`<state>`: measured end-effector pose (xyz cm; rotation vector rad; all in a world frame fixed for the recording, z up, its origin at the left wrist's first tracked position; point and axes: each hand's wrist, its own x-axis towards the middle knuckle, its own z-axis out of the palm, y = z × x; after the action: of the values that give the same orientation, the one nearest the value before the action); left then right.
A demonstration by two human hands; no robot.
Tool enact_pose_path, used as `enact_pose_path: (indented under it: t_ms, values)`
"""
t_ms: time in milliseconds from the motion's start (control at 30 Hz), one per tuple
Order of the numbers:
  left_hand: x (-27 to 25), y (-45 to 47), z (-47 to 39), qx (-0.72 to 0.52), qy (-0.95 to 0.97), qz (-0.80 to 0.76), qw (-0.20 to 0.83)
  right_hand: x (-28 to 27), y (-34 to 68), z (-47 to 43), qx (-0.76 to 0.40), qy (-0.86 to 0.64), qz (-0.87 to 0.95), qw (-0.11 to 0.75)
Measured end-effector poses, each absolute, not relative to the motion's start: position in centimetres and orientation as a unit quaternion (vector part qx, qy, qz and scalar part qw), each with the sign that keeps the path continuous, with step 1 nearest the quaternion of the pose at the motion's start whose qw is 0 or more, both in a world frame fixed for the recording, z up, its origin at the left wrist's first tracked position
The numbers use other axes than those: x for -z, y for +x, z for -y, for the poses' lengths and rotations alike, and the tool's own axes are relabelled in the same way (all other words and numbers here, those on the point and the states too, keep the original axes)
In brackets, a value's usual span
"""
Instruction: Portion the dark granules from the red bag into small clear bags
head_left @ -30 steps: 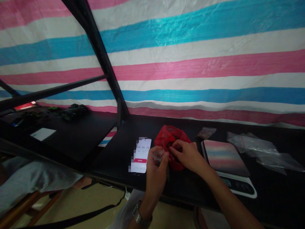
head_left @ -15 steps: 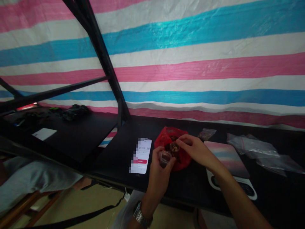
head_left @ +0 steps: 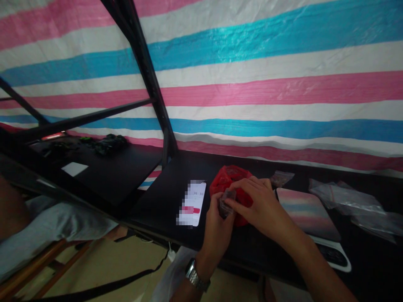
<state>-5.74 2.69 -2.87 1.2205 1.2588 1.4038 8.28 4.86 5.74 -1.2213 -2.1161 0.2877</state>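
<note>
Just in front of an open red plastic bag, my two hands meet. My left hand is closed around a small clear plastic container. My right hand pinches a second small clear plastic piece, which is tilted against the top of the first one. Whether anything passes between the two pieces cannot be made out. My fingers cover much of both pieces and part of the bag.
A phone showing a timer lies left of the bag. On the right are a kitchen scale, a small filled zip bag and flat clear bags. A seated person's grey clothing shows at left, beyond a black frame post.
My right hand has moved left and down from the bag's opening, bringing its clear piece, with brownish bits inside before, against the container in my left hand. The view has shifted slightly.
</note>
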Motion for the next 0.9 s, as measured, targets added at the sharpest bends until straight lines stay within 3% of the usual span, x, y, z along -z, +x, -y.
enact_pose_path:
  t_ms: [267, 433, 533, 733, 800, 900]
  values:
    - [2.5, -5.7, -2.5, -0.583, 0.495, -0.5, 0.406, -5.3, 8.4, -4.6, 0.005, -0.355, 0.844, 0.402]
    - [2.1, -5.7, -2.3, -0.588, 0.496, -0.503, 0.393, -4.9, 9.1, -5.5, -0.002, -0.406, 0.804, 0.435]
    - [2.2, -5.9, -2.1, -0.594, 0.504, -0.496, 0.385, -4.2, 9.6, -6.5, -0.019, -0.484, 0.783, 0.389]
    - [3.1, -6.7, -1.5, -0.523, 0.53, -0.507, 0.433, -2.3, 9.6, -7.9, -0.042, -0.573, 0.796, 0.192]
    - [3.3, -6.9, -1.2, -0.512, 0.53, -0.524, 0.427, -2.3, 9.6, -8.0, -0.039, -0.587, 0.789, 0.177]
    - [3.4, -7.3, -1.0, -0.541, 0.519, -0.517, 0.413, -3.1, 9.7, -7.7, -0.058, -0.585, 0.778, 0.221]
